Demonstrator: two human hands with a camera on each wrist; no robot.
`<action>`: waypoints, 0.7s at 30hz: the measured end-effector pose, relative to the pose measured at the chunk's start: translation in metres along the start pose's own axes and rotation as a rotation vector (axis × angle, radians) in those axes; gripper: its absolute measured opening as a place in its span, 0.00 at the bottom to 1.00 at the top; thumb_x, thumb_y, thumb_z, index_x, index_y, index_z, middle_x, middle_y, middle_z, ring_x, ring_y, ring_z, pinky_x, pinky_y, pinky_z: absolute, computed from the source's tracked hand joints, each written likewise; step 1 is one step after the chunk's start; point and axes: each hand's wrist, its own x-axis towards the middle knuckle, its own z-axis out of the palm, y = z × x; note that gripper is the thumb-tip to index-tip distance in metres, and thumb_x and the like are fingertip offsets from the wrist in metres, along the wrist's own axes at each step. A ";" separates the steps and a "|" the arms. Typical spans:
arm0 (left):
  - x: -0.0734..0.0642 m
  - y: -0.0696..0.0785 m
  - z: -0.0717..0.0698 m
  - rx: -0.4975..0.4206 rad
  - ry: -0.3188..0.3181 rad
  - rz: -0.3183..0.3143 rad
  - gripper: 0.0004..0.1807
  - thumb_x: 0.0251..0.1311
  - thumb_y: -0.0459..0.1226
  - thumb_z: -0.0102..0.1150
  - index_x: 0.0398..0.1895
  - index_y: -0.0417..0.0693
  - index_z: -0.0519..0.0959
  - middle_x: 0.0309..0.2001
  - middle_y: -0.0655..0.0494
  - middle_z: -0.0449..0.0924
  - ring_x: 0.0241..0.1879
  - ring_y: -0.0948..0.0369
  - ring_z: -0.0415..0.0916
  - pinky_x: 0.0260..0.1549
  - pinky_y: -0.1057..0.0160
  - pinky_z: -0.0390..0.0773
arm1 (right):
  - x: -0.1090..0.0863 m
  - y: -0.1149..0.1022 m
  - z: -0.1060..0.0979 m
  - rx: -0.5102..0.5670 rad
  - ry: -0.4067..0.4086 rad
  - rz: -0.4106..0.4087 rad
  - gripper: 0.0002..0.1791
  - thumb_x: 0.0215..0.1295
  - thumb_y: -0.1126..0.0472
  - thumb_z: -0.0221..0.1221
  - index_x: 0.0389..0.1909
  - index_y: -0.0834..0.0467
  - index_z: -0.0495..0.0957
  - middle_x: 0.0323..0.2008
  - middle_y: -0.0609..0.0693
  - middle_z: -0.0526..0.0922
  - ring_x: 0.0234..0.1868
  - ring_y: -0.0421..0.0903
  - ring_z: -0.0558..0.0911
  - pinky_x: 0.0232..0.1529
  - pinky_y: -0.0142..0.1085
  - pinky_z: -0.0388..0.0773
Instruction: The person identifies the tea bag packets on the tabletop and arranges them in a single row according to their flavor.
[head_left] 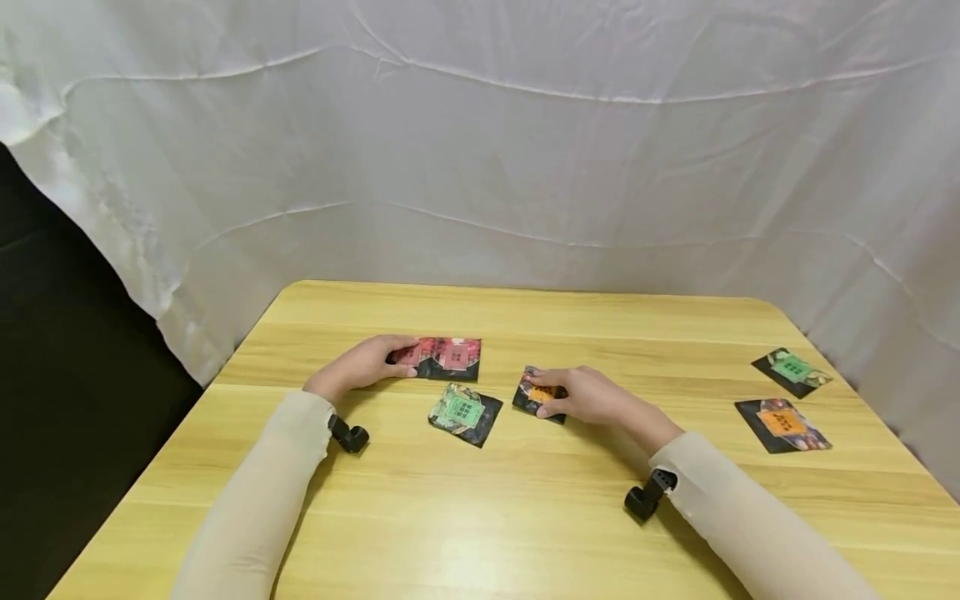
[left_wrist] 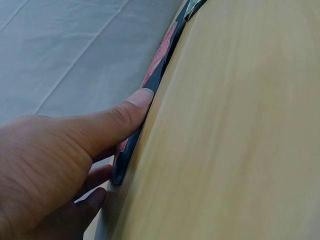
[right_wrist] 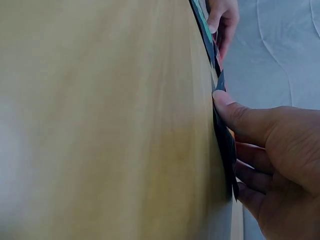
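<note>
At the left, my left hand grips a red-and-black packet, with the thumb along its near edge and the fingers at its far side. A second red-and-black packet lies against it on the right. My right hand holds an orange-labelled black packet between thumb and fingers, covering part of its label. From the right wrist, this packet looks bent and tilted, its edge close to the wood. Between the hands, nearer me, lies a green-labelled packet, turned at an angle.
On the right side of the wooden table lie another green-labelled packet and, nearer me, another orange-labelled packet. A pale cloth curtain hangs behind the table's far edge. Black wrist cameras sit on both sleeves.
</note>
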 end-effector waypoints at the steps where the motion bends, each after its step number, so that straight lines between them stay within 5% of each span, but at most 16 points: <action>1: 0.000 0.000 0.000 0.002 -0.001 -0.003 0.38 0.64 0.51 0.62 0.73 0.43 0.64 0.70 0.42 0.64 0.70 0.44 0.58 0.68 0.45 0.58 | 0.003 0.001 0.000 0.002 -0.002 0.002 0.35 0.62 0.43 0.63 0.69 0.48 0.70 0.69 0.54 0.66 0.67 0.60 0.66 0.65 0.56 0.65; 21: -0.001 0.001 0.000 -0.007 -0.013 -0.021 0.38 0.64 0.51 0.61 0.73 0.43 0.63 0.70 0.43 0.64 0.70 0.45 0.58 0.68 0.46 0.58 | 0.035 0.003 0.001 0.031 -0.028 0.019 0.32 0.64 0.42 0.61 0.68 0.46 0.72 0.68 0.53 0.69 0.67 0.57 0.68 0.65 0.54 0.65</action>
